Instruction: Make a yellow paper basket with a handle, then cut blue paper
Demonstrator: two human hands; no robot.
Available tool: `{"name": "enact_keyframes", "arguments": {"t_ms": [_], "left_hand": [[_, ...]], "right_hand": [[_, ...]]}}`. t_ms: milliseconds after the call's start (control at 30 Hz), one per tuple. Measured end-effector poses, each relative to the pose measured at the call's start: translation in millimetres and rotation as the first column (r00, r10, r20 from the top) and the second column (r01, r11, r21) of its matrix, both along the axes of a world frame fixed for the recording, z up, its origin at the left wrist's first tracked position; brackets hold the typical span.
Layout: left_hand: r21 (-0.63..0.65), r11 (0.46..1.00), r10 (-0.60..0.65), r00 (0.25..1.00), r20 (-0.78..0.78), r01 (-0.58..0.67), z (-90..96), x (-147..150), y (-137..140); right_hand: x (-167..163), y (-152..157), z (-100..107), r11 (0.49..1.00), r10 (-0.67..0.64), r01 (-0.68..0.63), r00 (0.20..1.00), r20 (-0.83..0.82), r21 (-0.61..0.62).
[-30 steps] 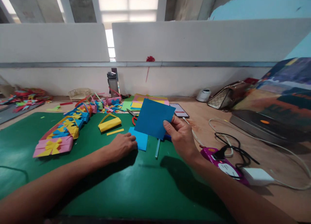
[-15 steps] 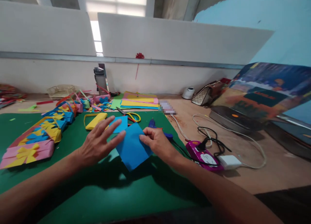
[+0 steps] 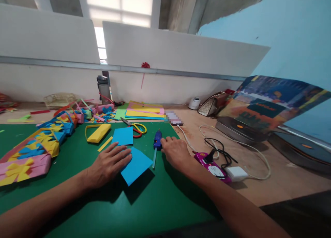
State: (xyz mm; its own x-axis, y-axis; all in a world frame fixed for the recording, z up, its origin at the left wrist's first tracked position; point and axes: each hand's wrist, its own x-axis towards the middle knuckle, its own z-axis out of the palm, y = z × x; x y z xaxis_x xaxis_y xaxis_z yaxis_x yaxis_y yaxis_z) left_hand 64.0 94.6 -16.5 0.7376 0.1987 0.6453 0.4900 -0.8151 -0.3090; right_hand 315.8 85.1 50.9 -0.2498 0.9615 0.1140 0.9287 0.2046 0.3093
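From the head view I see my left hand lying flat, fingers spread, on the near-left part of a blue paper square that rests on the green mat — it presses the sheet down and pinches nothing. The square lies turned like a diamond, its near corner pointing toward me, just right of the hand. My right hand sits palm down a little to the right, its fingertips touching the body of the blue glue gun; whether the grip has closed round the gun I cannot tell, since the fingers only show from above. The gun lies on the mat with its pale glue stick pointing toward me, between the blue square and the right hand. A second, smaller light blue sheet lies flat just beyond the left hand. Past it are scissors with yellow and red handles, and to the left a yellow paper basket with a loose yellow strip beside it. A row of coloured paper baskets runs along the left of the mat. On the bare table to the right lie a pink device and a white charger with tangled cables.
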Motion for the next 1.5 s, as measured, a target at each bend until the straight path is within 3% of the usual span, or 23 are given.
{"name": "enact_keyframes", "arguments": {"t_ms": [267,600,700,900,1000,1100,1267,1500], "left_hand": [[0.008,0.998,-0.066,0.996,0.067,0.065,3.8,-1,-2],[-0.010,0.993,-0.120,0.992,0.030,0.120,8.7,4,-13],[-0.048,0.993,-0.105,0.994,0.014,0.105,5.7,3,-9],[-0.174,0.983,-0.059,0.998,0.037,0.064,1.4,8,-9],[-0.254,0.967,0.021,1.000,0.004,-0.019,2.8,15,-16],[-0.309,0.948,0.061,0.996,-0.058,-0.076,3.6,21,-24],[-0.331,0.934,0.113,0.990,-0.081,-0.134,-0.9,25,-36],[-0.341,0.930,0.116,0.990,-0.085,-0.139,3.2,24,-38]], "right_hand": [[1,26,-18,0.993,-0.116,0.117,0.992,0.052,-0.011],[-14,64,-7,0.981,-0.186,0.189,0.981,0.054,-0.054],[-19,51,0,0.992,-0.116,0.118,0.993,0.031,-0.045],[-26,-11,3,0.979,0.153,-0.162,0.985,-0.082,-0.125],[-25,-31,-9,0.892,0.412,-0.450,0.854,-0.319,-0.053],[-25,-37,-26,0.800,0.556,-0.599,0.732,-0.395,0.016],[-29,-41,-41,0.737,0.624,-0.675,0.660,-0.418,0.034],[-23,-45,-45,0.721,0.677,-0.682,0.654,-0.336,0.126]]}}
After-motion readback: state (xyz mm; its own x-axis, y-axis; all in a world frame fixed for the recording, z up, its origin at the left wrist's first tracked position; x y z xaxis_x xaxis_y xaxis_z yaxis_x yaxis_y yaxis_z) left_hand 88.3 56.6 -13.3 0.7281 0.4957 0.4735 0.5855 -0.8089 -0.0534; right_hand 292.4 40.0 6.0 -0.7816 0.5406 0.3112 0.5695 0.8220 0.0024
